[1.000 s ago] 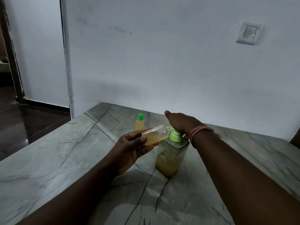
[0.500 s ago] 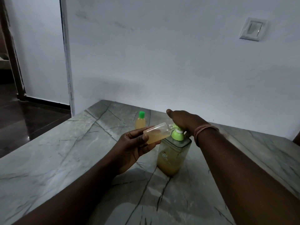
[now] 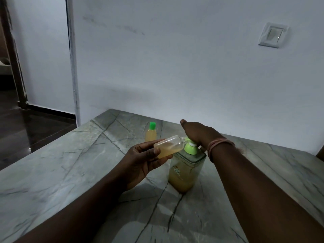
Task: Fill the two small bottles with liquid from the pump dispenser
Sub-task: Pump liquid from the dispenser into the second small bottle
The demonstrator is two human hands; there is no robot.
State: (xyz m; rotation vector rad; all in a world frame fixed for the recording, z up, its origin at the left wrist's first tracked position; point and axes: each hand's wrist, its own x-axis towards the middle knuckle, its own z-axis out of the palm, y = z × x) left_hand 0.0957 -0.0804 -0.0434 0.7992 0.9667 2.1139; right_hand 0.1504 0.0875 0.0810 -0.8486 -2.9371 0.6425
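While the left hand (image 3: 140, 162) grips the tilted bottle (image 3: 168, 148) at the spout, the right hand (image 3: 198, 133), flat on the pump (image 3: 190, 148), should press slowly to avoid overflow.

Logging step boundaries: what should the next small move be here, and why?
Probably another press: the right hand rests on the pump dispenser head, and the left hand holds the uncapped small bottle tilted at the spout, only partly full. The capped bottle looks filled.
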